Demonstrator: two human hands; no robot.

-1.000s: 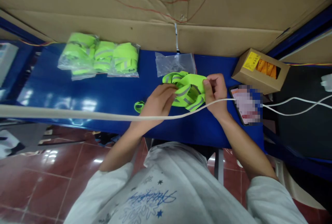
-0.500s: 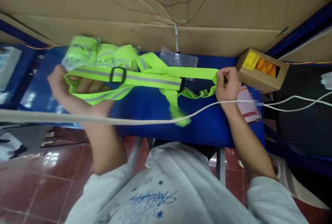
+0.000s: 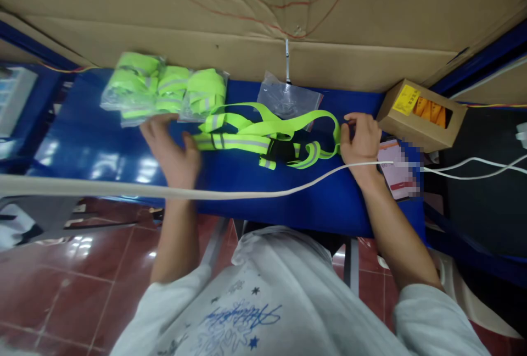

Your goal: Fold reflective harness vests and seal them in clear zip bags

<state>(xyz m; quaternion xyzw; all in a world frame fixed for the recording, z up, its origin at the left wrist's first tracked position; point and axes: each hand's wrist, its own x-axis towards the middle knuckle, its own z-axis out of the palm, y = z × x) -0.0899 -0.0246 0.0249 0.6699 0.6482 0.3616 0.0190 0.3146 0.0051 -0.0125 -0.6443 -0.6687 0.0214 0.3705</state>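
A neon-yellow reflective harness [image 3: 247,142] of grey-striped straps with black buckles lies loosely bunched on the blue table. At its left end, my left hand [image 3: 175,153] is open, thumb and fingers apart, the thumb beside the folded strap. My right hand [image 3: 361,142] is curled at the right end, with the strap's loop at its thumb and fingers; the exact grip is partly hidden. Behind the harness lies a clear plastic bag [image 3: 284,98]. Several folded neon-yellow harnesses in clear bags [image 3: 171,88] sit at the back left.
An open-fronted cardboard box [image 3: 420,117] with orange items stands at the right. A phone [image 3: 395,166] lies beside my right wrist. A white cable [image 3: 255,194] crosses the view over both forearms. A cardboard wall [image 3: 230,59] rises behind the blue table [image 3: 263,196].
My left hand has come out of the harness's left loop and moved right. The stretched straps have gone slack and dropped onto the table. My right hand stays at the right end.
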